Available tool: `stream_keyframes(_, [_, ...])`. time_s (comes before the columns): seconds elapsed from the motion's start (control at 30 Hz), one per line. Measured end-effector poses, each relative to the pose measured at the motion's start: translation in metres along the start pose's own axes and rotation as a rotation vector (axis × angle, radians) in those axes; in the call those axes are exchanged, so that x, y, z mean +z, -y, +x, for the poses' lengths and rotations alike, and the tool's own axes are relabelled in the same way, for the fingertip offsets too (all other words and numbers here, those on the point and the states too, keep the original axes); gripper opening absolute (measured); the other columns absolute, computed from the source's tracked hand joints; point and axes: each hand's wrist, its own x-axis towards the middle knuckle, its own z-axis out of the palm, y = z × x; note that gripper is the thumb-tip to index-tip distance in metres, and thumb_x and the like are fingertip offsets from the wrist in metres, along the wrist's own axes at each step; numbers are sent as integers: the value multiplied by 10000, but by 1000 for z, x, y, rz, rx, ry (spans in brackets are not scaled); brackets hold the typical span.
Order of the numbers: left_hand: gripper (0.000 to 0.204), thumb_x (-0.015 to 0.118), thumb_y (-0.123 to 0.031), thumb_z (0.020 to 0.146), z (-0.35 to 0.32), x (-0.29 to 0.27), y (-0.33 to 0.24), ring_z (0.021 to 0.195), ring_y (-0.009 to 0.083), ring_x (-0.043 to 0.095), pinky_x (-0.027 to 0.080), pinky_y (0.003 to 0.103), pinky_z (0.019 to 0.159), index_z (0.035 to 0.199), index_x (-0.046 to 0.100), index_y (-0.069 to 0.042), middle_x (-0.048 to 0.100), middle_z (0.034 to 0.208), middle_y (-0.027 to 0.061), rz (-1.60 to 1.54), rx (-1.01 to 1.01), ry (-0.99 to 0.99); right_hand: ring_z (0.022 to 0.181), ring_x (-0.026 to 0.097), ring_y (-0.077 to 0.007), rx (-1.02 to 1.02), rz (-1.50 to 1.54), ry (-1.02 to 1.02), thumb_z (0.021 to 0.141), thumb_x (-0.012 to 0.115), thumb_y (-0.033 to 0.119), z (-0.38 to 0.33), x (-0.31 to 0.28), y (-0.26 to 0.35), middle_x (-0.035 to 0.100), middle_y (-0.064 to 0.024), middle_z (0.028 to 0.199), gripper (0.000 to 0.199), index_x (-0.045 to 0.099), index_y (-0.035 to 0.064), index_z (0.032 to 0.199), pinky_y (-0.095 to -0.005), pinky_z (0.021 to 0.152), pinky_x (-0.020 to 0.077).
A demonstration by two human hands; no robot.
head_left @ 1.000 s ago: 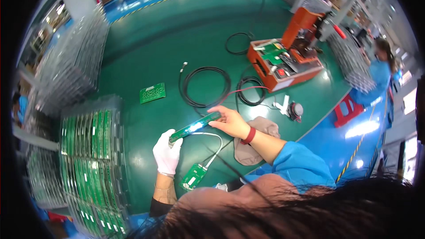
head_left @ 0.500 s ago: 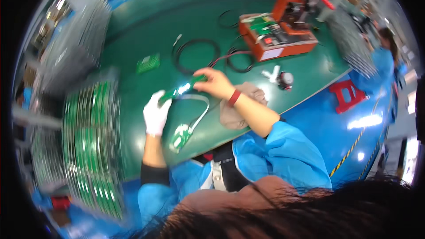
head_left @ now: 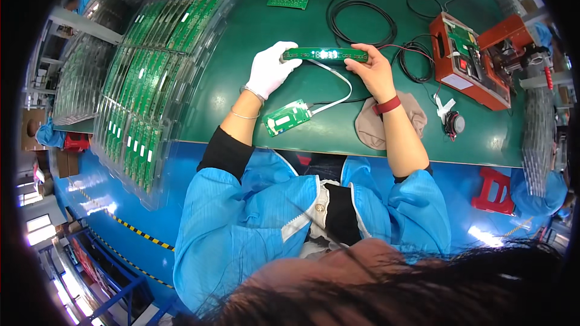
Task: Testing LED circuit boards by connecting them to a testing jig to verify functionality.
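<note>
Hands at upper centre of the frame, both on one long narrow green circuit strip (head_left: 325,54) with a lit white patch near its middle. Left hand (head_left: 270,69), in a white glove, is clenched around the strip's left end; right hand (head_left: 374,69), bare, with a red band at the wrist, grips the right end, thumb on the near edge. Strip is held level, just above the dark green surface (head_left: 254,18), roughly parallel to the near edge.

A flat white ribbon cable (head_left: 338,87) drops from the strip's underside and curves down-left to a small rectangular green circuit board (head_left: 287,118) lying flat on the surface, between the two forearms and nearer the left one.

Just right of the right wrist, a crumpled beige cloth (head_left: 371,130) lies by the near edge, partly under the forearm. Further right, a small round black speaker (head_left: 454,124) with white leads. Upper right: an orange-red boxy test fixture (head_left: 468,63) with a green board set in its top. Black coiled cables (head_left: 362,21) lie behind the strip, towards the top of the frame. A second small green circuit board (head_left: 289,0) sits alone at top centre, well apart from the hands.

Left side of the frame: clear plastic trays of green circuit boards (head_left: 151,78), stacked in rows, tilted, filling the surface's left end.

Person wears a blue smock (head_left: 241,217); dark hair fills the lower edge.
</note>
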Motion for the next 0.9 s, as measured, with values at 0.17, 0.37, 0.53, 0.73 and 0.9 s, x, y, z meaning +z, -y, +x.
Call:
stream_keyframes(0.17, [369,722,-114,759,0,5,1,581,109,488,426,232,573,1118,654,-65,584,720,22,-73,-78,18,734,658,-129,-8,-50,-12,823,699,3,2,-3,-2,681,-97,911,366,598,18,1174,-193,684,535])
stream_keyframes(0.37, [337,710,-153,750,3,1,-2,634,162,567,481,270,650,1074,650,-83,660,830,40,31,-77,29,729,660,-128,14,-10,-5,834,700,21,7,-3,-5,682,-95,905,339,601,7,1158,-192,675,537])
stream_keyframes(0.53, [363,719,-114,759,3,-1,-1,584,124,523,444,244,578,1110,650,-54,615,737,44,64,18,15,712,660,-127,8,45,-24,835,706,33,8,-2,-9,682,-93,890,327,605,0,1144,-190,662,539])
stream_keyframes(0.73, [343,707,-160,757,3,2,-1,627,154,569,471,264,625,1086,651,-79,652,805,41,62,-54,47,689,656,-125,5,7,-52,828,715,43,8,-1,-8,677,-83,858,307,618,-1,1117,-191,642,534])
stream_keyframes(0.9, [370,723,-137,763,2,1,-1,586,125,533,452,243,585,1116,649,-57,625,744,40,80,-17,27,684,652,-122,11,-5,-65,823,722,58,8,0,-9,667,-66,820,282,635,8,1088,-196,625,522])
